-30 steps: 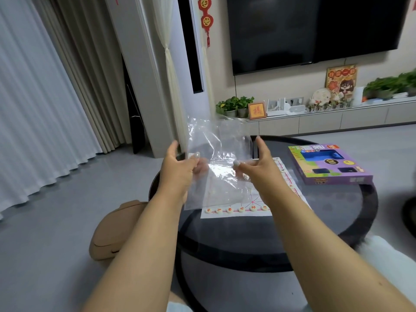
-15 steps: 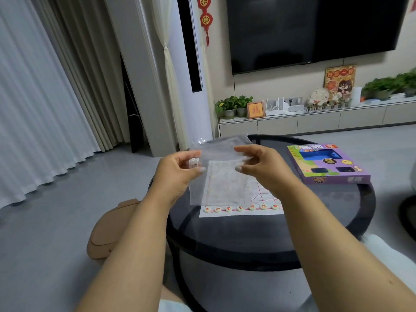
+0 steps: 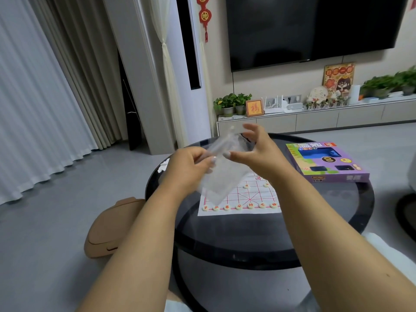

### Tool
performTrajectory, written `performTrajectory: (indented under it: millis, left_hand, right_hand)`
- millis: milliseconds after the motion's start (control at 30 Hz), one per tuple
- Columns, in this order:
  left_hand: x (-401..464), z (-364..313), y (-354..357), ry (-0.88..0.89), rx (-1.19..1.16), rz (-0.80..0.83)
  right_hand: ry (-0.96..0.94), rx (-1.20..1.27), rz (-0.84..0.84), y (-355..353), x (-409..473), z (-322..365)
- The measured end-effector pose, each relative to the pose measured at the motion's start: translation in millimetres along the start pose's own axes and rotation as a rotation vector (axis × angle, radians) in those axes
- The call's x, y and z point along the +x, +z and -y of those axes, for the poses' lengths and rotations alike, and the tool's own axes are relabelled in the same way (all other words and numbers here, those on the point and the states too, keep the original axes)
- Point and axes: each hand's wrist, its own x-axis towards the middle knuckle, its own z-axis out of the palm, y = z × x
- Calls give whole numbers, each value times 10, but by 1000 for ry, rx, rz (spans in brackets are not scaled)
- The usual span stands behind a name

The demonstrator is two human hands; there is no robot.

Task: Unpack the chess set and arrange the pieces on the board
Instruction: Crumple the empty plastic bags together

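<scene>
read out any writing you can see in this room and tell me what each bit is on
"福": small framed picture on the TV cabinet.
"帅": one red-marked piece in the near row on the chess board; the other pieces' characters are too small to read.
"XCBU", uncertain: front edge of the purple game box; its large lid lettering is too blurred.
Red hanging ornament: gold characters, blurred.
Cartoon poster: heading unreadable.
</scene>
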Motion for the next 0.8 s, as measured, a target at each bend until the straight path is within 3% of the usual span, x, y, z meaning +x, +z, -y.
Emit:
performTrajectory:
  millis: [133,233,267,400,500,667,800]
  left_hand:
    - [-72,18,154,-189,-504,-132]
    - [-119,17,235,-270,-658,-137]
    - [-125,38,246,-262,-640,-135]
    - [-124,91,242,-187,-544,-132]
    - [-115,58,248,-181,-502,-197]
    - [-116,79,264,-152,-429,-251]
    - [-115,148,192,-137,-390,-168]
  right_hand:
    - [342,392,92,129,-116,-176]
    - [348,748,34,175,-139,-248]
    - [317,763,-30,175,-132,-254]
    - [150,449,-203,179,-157,-198]
    - [27,336,-153,175,-216,-140]
    - [-89,198,70,162,-248,-140]
    - [-60,14,66,111,-193,-178]
